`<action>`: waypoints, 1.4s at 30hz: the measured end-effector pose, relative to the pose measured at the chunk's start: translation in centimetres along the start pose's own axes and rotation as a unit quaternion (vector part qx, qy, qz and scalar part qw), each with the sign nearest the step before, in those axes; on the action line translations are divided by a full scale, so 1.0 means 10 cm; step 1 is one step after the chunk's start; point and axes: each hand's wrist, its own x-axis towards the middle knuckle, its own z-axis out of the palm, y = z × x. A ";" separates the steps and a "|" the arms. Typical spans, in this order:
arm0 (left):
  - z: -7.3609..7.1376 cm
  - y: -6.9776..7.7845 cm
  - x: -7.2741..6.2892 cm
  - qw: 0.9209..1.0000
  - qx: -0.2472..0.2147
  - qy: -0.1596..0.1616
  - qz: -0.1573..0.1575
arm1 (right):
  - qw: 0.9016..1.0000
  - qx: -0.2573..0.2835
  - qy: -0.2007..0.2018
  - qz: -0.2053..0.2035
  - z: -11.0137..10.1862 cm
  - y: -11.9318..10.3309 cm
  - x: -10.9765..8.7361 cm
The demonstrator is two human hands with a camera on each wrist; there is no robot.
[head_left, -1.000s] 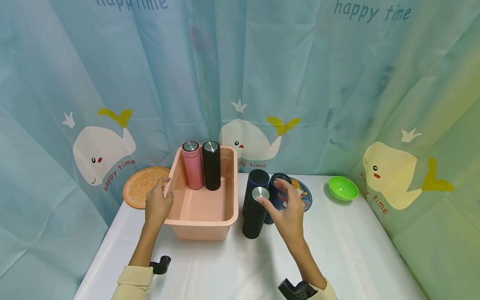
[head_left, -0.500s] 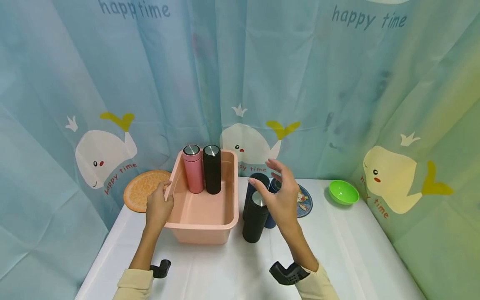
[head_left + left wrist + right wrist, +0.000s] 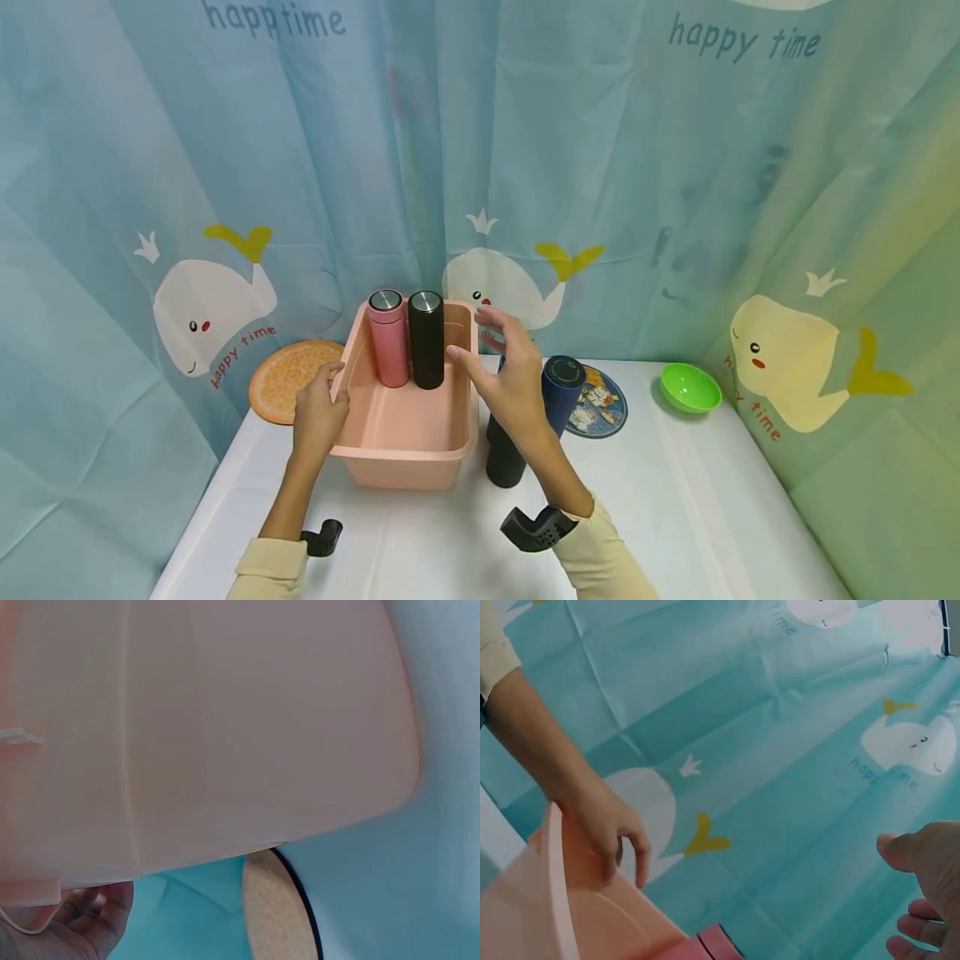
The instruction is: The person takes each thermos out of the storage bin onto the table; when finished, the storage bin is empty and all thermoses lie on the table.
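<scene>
My left hand [image 3: 321, 412] grips the left rim of a pink plastic basin [image 3: 405, 471]; in the left wrist view its fingers [image 3: 112, 915] curl at the rim. Inside the basin, a pink thermos bottle [image 3: 389, 354] and a black thermos bottle [image 3: 427, 350] stand upright side by side at the back. My right hand [image 3: 513, 375] hovers by the basin's right rim with thumb and fingers spread, holding nothing. Below it stands another black thermos bottle [image 3: 505, 467], mostly hidden by the hand and forearm. A dark blue thermos bottle [image 3: 564, 387] stands just right of it; one more behind is nearly covered.
A round orange-slice mat [image 3: 288, 379] lies left of the basin. Behind the blue bottle lies a round patterned mat [image 3: 603, 408]. A green bowl [image 3: 690, 388] sits at the back right of the white table [image 3: 675, 517]. A whale-print curtain [image 3: 622, 167] hangs behind.
My right hand has moved left and up, from beside the front black thermos bottle to the basin's right rim, fingers still spread. My left hand stays on the basin.
</scene>
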 end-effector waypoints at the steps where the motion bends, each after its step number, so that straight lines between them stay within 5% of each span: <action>1: 0.00 0.00 0.00 1.000 0.000 -0.002 0.000 | 1.000 0.007 -0.003 0.004 0.04 0.00 0.00; 15: 0.02 -0.03 0.03 1.000 0.003 -0.001 0.006 | 0.992 0.028 -0.050 0.109 0.53 0.28 -0.11; 27: 0.01 -0.02 0.02 1.000 -0.002 -0.005 0.000 | 0.974 0.037 -0.065 0.213 0.82 0.58 -0.20; 33: 0.01 -0.02 0.03 1.000 -0.003 -0.002 0.006 | 0.971 0.022 -0.068 0.227 0.86 0.70 -0.22; 42: -0.01 -0.02 0.03 1.000 -0.006 -0.001 0.004 | 0.980 0.010 -0.046 0.195 0.96 0.87 -0.14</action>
